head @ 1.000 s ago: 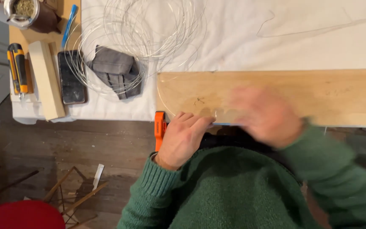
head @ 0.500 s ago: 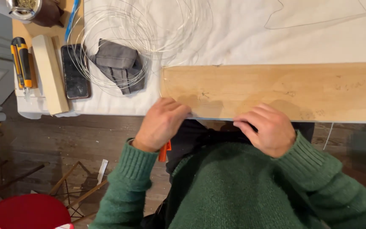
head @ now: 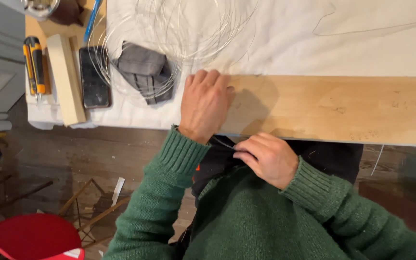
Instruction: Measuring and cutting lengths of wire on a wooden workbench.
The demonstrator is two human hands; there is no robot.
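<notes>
So since half a second back your left hand [head: 205, 103] has moved up off the near edge and now sits flat on the left end of the wooden plank [head: 333, 108], fingers together and curled a bit over the far edge, pressing down. Your right hand [head: 266, 159] has dropped off the plank toward your body and is pinching a thin wire [head: 223, 142] between thumb and fingertips, just below the plank's near edge. The wire runs as a short bright line from that pinch up toward your left wrist; where it goes past there I can't tell. The orange tool that showed by your left hand a moment ago is mostly hidden now, just a sliver of orange [head: 198, 168] under the left sleeve. My read: you've gone from feeling along the edge to bracing the plank with one hand and working the wire with the other.

The tabletop [head: 285, 43] is covered in a white cloth. A big loose coil of wire [head: 179, 29] lies on the far side, with a grey folded cloth [head: 144, 72] near it. Further left there's a dark phone [head: 94, 77], a pale wood block [head: 66, 79] and a yellow-and-black utility knife [head: 34, 65].

Room-wise: dark wood floor, a red chair seat [head: 30, 238] at near left, and some wooden sticks [head: 90, 212] on the floor beside it.
</notes>
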